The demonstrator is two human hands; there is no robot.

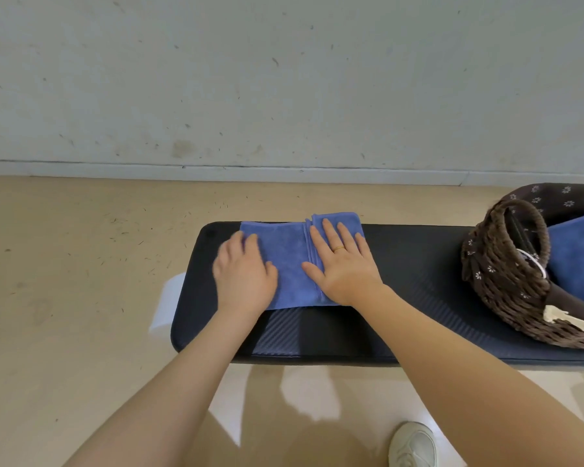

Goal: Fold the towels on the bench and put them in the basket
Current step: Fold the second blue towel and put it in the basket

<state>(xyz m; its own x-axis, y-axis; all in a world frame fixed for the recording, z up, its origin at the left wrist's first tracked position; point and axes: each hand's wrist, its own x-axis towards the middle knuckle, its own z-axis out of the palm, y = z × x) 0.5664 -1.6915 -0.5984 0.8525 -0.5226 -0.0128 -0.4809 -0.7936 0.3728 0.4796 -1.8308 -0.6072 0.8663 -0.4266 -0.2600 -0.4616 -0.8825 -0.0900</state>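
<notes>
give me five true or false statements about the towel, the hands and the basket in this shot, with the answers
1. Both hands lie flat on the blue towel on the bench. True: the left hand and the right hand press it with straight fingers.
2. The wicker basket is empty. False: blue cloth already lies inside it.
3. The basket stands to the right of the towel. True.
4. The left hand wears a ring. False: the gold ring is on the right hand.
5. The towel hangs over the bench's near edge. False: it lies toward the far edge, with bare bench in front of it.
</notes>
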